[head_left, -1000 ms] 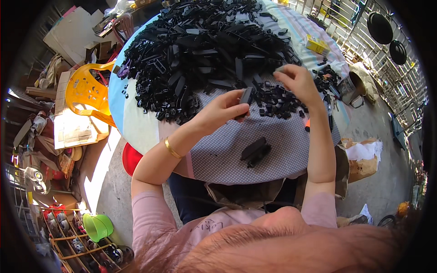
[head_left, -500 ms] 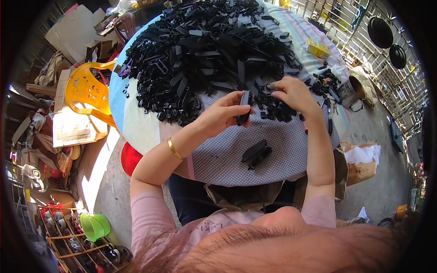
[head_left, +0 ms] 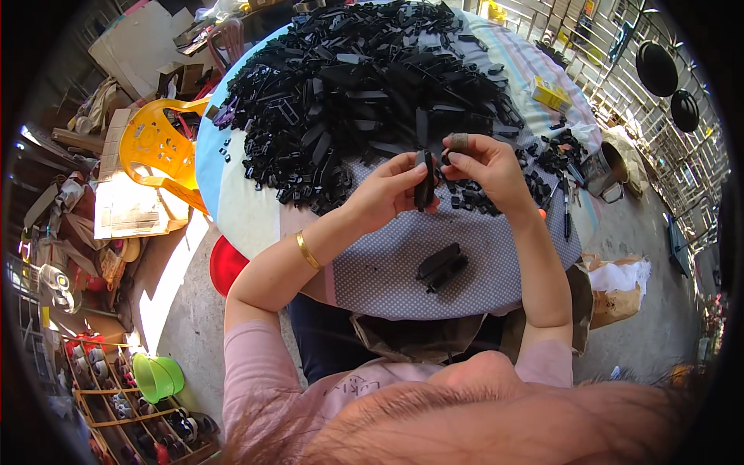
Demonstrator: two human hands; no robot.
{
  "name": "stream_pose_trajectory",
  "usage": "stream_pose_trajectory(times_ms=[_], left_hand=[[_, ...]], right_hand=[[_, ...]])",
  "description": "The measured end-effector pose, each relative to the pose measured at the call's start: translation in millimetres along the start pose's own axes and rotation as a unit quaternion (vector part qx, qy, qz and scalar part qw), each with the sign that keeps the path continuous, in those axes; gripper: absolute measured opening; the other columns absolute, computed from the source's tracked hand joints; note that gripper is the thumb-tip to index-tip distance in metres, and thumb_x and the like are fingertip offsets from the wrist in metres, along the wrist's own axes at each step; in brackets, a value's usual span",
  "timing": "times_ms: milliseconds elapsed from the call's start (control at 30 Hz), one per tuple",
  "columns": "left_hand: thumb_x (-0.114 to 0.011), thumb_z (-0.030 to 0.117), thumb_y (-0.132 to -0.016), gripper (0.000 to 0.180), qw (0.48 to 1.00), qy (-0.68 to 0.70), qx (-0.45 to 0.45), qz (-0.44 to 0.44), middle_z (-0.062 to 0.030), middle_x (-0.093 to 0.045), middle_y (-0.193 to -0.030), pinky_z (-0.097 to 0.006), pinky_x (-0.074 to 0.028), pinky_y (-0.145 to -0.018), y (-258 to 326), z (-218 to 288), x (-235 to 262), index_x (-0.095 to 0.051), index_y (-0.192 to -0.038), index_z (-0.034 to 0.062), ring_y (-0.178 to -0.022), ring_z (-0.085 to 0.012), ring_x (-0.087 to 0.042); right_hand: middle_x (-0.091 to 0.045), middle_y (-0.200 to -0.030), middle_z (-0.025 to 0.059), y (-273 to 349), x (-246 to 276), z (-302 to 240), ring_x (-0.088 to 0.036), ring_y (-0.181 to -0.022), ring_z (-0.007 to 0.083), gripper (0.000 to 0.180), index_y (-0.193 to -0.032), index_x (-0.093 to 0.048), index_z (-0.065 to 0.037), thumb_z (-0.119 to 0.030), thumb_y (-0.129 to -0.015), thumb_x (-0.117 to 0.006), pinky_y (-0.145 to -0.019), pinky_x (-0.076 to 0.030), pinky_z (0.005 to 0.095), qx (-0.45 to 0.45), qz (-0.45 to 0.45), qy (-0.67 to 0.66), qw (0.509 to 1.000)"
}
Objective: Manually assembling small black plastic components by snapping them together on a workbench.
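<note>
My left hand (head_left: 393,188) grips a long black plastic part (head_left: 424,182), held upright over the near side of the table. Close on its right, my right hand (head_left: 486,167) pinches a small black piece (head_left: 446,157) between thumb and fingers; its exact shape is too small to make out. A brownish wrap (head_left: 458,142) covers one finger of that hand. Nearer to me on the dotted cloth lies a black assembled part (head_left: 442,267). Beyond both hands spreads a big heap of black plastic parts (head_left: 349,93), with smaller black pieces (head_left: 474,198) just under my right hand.
The round table wears a patterned cloth (head_left: 372,287). At its right are a yellow box (head_left: 551,94), a metal mug (head_left: 605,172), a pen-like black tool (head_left: 567,217) and more small black parts (head_left: 562,151). A yellow chair (head_left: 159,147) and a red stool (head_left: 226,265) stand at left.
My right hand has lifted from the small pieces and come closer to my left, now with a small black piece in its fingers. The left hand still holds the long part.
</note>
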State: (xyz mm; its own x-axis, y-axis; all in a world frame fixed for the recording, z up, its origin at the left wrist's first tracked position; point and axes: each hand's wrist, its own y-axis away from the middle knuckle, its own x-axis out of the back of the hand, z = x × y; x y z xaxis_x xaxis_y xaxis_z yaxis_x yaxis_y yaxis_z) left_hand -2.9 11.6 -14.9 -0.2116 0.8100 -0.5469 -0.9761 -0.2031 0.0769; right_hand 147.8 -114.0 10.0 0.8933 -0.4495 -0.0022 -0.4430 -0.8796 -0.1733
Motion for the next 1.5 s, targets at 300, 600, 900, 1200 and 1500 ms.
stream_pose_trajectory(times_ms=[300,600,900,1200,1500], left_hand=[[-0.052,0.022,-0.090,0.033,0.996,-0.056,-0.066,0.038,-0.0087,-0.056,-0.097,-0.032,-0.054,-0.069,1,2,-6,-0.044,-0.112,-0.0016,-0.079,-0.0184,-0.061],[-0.053,0.021,-0.090,0.031,0.992,-0.072,-0.080,0.062,-0.0088,-0.057,-0.092,-0.029,-0.054,-0.063,0,0,-3,-0.046,-0.108,-0.0028,-0.071,-0.0159,-0.061],[-0.056,0.019,-0.087,0.030,0.910,-0.353,-0.128,0.175,-0.0039,-0.057,-0.066,-0.020,-0.040,-0.045,4,4,-16,-0.047,-0.102,-0.0040,-0.057,-0.0060,-0.052],[-0.058,0.017,-0.085,0.030,0.915,-0.295,-0.203,0.186,-0.0026,-0.057,-0.072,-0.020,-0.041,-0.053,2,-9,-8,-0.046,-0.103,-0.0039,-0.062,-0.0047,-0.049],[-0.049,0.032,-0.091,0.037,0.952,-0.238,-0.092,0.166,-0.0009,-0.051,-0.069,-0.020,-0.038,-0.042,-1,-1,-5,-0.048,-0.109,-0.0003,-0.052,-0.0059,-0.046]], right_hand=[[-0.063,-0.072,0.0027,7,-21,9,-0.057,-0.061,0.0056,0.014,-0.091,-0.063,0.002,-0.009,-0.081,-0.065,-0.056,-0.048,0.0179,0.096,0.057,0.107,0.988],[-0.057,-0.071,0.0112,15,-27,-1,-0.056,-0.059,0.0188,0.013,-0.086,-0.061,0.002,-0.006,-0.077,-0.064,-0.053,-0.043,0.0263,0.185,0.015,0.274,0.944],[-0.053,-0.069,0.0126,19,-33,8,-0.057,-0.062,0.0286,0.010,-0.080,-0.051,0.002,-0.006,-0.077,-0.056,-0.053,-0.047,0.0343,0.290,-0.016,0.444,0.847],[-0.052,-0.069,0.0130,28,-44,10,-0.057,-0.058,0.0281,0.011,-0.078,-0.049,0.002,-0.006,-0.077,-0.057,-0.052,-0.047,0.0353,0.282,-0.053,0.445,0.848],[-0.059,-0.076,0.0146,-7,4,19,-0.059,-0.072,0.0316,0.020,-0.093,-0.063,-0.003,-0.011,-0.077,-0.055,-0.064,-0.047,0.0380,0.230,0.050,0.415,0.879]])
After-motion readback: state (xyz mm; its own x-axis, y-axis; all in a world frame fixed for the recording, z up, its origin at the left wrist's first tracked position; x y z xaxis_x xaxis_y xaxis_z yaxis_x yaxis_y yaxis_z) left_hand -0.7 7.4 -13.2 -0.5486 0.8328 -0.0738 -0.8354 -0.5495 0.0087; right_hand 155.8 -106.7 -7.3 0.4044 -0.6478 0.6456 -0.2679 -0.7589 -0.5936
